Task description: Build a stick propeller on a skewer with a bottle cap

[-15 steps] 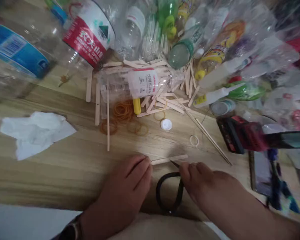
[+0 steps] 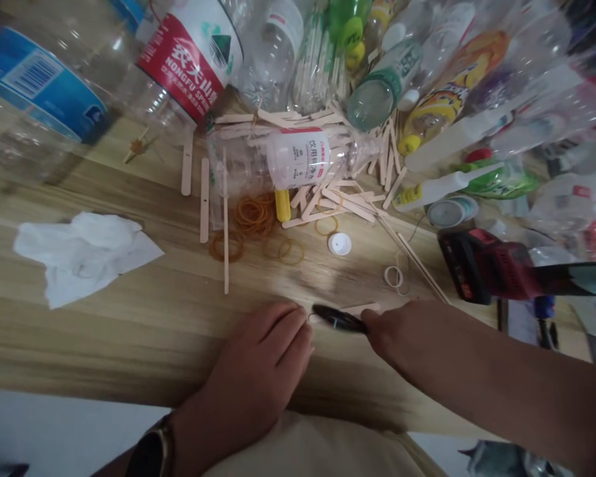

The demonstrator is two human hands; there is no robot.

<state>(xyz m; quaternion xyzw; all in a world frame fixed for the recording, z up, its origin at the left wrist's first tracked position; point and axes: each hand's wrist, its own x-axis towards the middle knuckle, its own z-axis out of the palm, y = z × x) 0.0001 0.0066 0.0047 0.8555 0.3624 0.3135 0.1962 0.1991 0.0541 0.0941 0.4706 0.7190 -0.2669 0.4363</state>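
A flat wooden craft stick (image 2: 367, 308) lies on the table in front of me, partly covered by the scissors. My left hand (image 2: 268, 351) rests on the tabletop with its fingers together and curled, the fingertips against the stick's left end. Its thumb is hidden. In my right hand (image 2: 402, 334) is a pair of scissors (image 2: 338, 318) with black loop handles, the handles lying over the stick and pointing left. The blades are hidden by the hand.
Behind the hands lie a white cap (image 2: 340, 244), rubber bands (image 2: 254, 215) and a clear labelled bottle (image 2: 298, 158) among loose craft sticks. A crumpled tissue (image 2: 87, 248) is at left. A red-and-black power tool (image 2: 491, 265) lies at right. Many plastic bottles crowd the back.
The scissors have turned in my right hand: their handles swung from below the stick up over it, and the blade tip no longer shows. My left hand stays by the stick.
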